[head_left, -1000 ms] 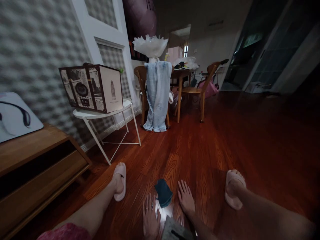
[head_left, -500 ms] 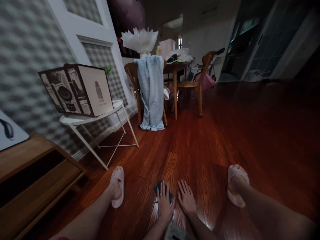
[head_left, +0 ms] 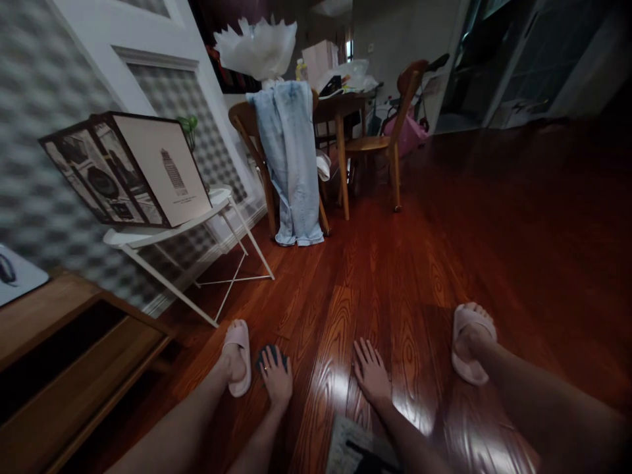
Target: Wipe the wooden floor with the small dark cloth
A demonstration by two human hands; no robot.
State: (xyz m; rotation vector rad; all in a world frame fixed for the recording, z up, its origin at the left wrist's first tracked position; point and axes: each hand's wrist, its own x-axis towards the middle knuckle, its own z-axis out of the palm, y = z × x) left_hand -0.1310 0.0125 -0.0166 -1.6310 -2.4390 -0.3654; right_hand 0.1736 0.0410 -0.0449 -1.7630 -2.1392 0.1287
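Note:
My left hand [head_left: 276, 380] lies flat with its fingers spread over dark blue-green flat pieces [head_left: 260, 361], perhaps cards or cloth, on the wooden floor beside the left foot. Most of those pieces are hidden under the palm and fingers. A ring shows on one finger. Some way to the right, my right hand [head_left: 371, 375] rests palm down on the bare floor, fingers stretched out, holding nothing. Between the forearms, at the bottom edge, is a greyish object [head_left: 340, 438] with a black part on it, cut off by the frame.
Feet in pink slippers [head_left: 237, 362] stand on either side. At left are a wooden cabinet [head_left: 113, 336] and a white side table [head_left: 222, 197] bearing a printed box [head_left: 178, 174]. Jeans [head_left: 296, 164] hang over a chair ahead, by a cluttered table and another chair [head_left: 370, 143].
My left hand has slid left across the floor with the dark pieces under it, towards the left slipper. My right hand stays nearly in place. The camera view has tipped down.

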